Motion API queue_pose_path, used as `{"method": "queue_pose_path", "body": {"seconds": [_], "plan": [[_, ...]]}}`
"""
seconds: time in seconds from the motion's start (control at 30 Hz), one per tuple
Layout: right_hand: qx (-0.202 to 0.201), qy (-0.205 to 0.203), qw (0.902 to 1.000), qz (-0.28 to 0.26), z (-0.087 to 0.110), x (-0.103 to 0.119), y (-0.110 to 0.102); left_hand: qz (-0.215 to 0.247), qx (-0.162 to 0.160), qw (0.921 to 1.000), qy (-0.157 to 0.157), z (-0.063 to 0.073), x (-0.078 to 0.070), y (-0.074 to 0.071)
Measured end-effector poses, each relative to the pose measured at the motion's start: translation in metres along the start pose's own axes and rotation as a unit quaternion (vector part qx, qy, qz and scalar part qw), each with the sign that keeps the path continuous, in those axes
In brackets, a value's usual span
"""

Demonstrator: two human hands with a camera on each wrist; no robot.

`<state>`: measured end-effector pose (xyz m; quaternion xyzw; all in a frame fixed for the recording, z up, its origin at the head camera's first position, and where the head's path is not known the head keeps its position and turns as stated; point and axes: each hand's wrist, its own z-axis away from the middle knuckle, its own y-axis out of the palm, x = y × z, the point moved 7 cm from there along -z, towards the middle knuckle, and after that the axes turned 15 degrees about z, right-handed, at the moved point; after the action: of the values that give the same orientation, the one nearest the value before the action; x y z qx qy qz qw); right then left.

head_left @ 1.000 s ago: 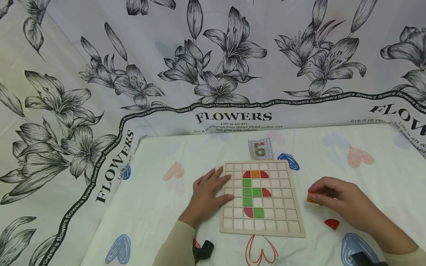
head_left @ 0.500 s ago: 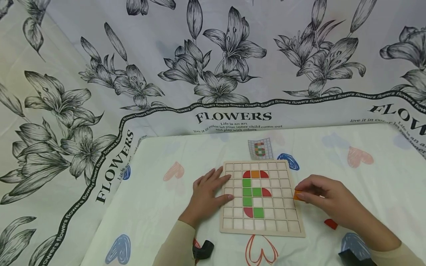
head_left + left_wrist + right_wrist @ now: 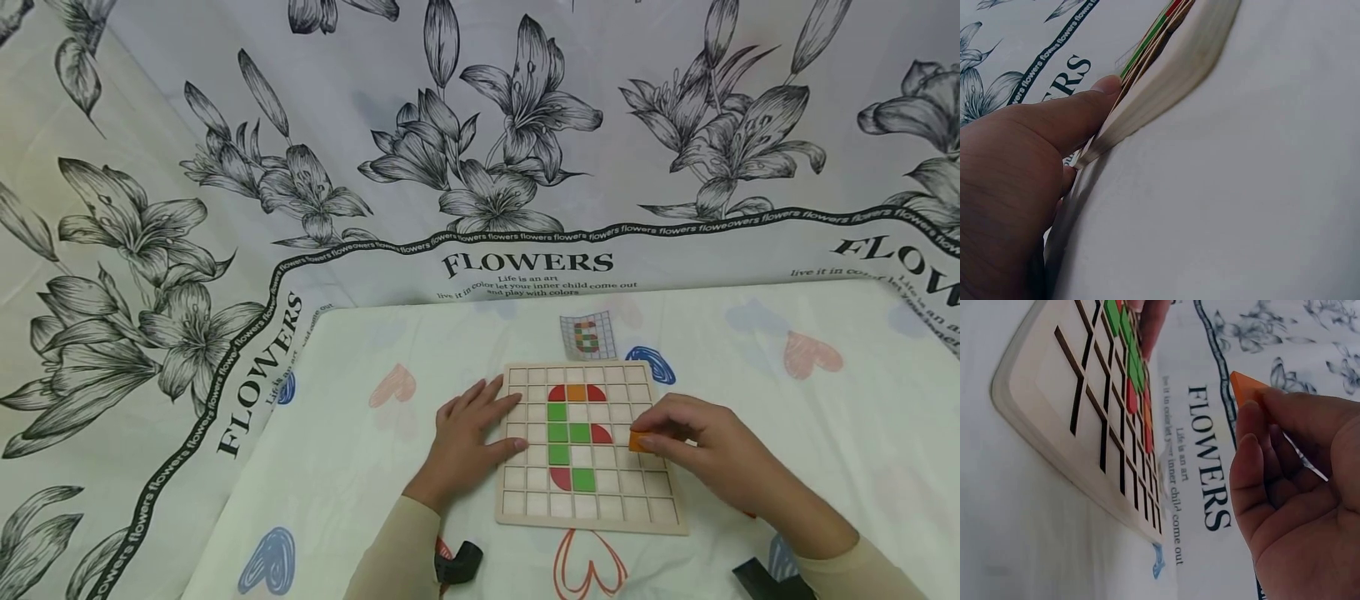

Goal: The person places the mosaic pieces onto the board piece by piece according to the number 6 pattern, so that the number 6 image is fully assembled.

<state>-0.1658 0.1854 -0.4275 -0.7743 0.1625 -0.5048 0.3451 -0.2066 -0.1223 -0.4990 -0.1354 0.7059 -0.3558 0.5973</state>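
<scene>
In the head view a wooden grid board [image 3: 615,511] lies on the table with red, orange and green tiles set in some cells, roughly forming a letter shape. My left hand [image 3: 467,437] rests at the board's left edge, fingers spread and thumb on the rim; the left wrist view shows the thumb [image 3: 1094,103] against the board's side. My right hand [image 3: 708,442] pinches an orange tile [image 3: 637,441] between thumb and fingertips, over the right part of the board. In the right wrist view the orange tile [image 3: 1246,386] sticks out past the fingertips, above the grid.
Behind the board lies a small pattern card [image 3: 588,335] showing a coloured grid design. A red tile [image 3: 750,514] on the cloth is mostly hidden under the right wrist. The table is covered by a white cloth [image 3: 337,467] with printed hearts, with a flower-print sheet [image 3: 495,125] beyond it.
My right hand has moved left with the orange tile, from the cloth beside the board to above its right columns. The left hand has stayed in place.
</scene>
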Motion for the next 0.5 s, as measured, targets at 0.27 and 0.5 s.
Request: {"method": "queue_pose_path", "body": {"seconds": [0.27,0.5], "plan": [[0.017,0.011,0.9997,-0.014,-0.011,0.008,0.014,0.005,0.001,1.0000,-0.003,0.000,0.001,0.000],[0.027,0.033,0.9985,-0.034,-0.016,0.008,0.026,0.000,0.001,1.0000,-0.003,0.000,0.000,0.000]]}}
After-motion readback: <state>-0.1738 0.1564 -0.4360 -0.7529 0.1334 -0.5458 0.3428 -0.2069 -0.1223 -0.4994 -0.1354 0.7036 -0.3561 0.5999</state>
